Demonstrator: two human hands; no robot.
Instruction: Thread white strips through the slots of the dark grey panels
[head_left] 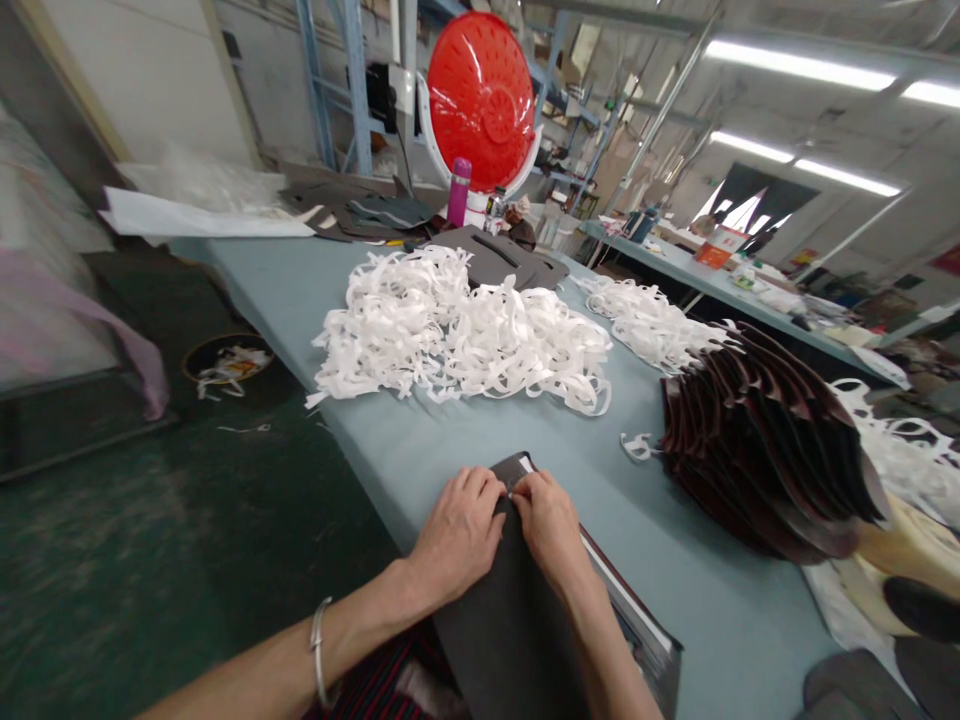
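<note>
A dark grey flat sheet [499,640] lies on the blue-covered table in front of me, running down toward my lap. Both of my hands are at its far end. My left hand [466,515] rests on the sheet with its fingers bent and the tips near the edge. Close beside it, my right hand [546,515] has thumb and finger pinched at the sheet's edge, by a white strip [526,464]. What lies between the fingertips is too small to make out. Under my right forearm, a dark brown edge with a white strip [630,605] shows.
Heaps of white ribbon-like strips [457,330] lie beyond my hands. A stack of curved dark brown pieces [757,440] stands at the right. Farther back are a purple bottle [459,190] and a round red basin [481,100]. A bin [225,360] stands on the floor at left.
</note>
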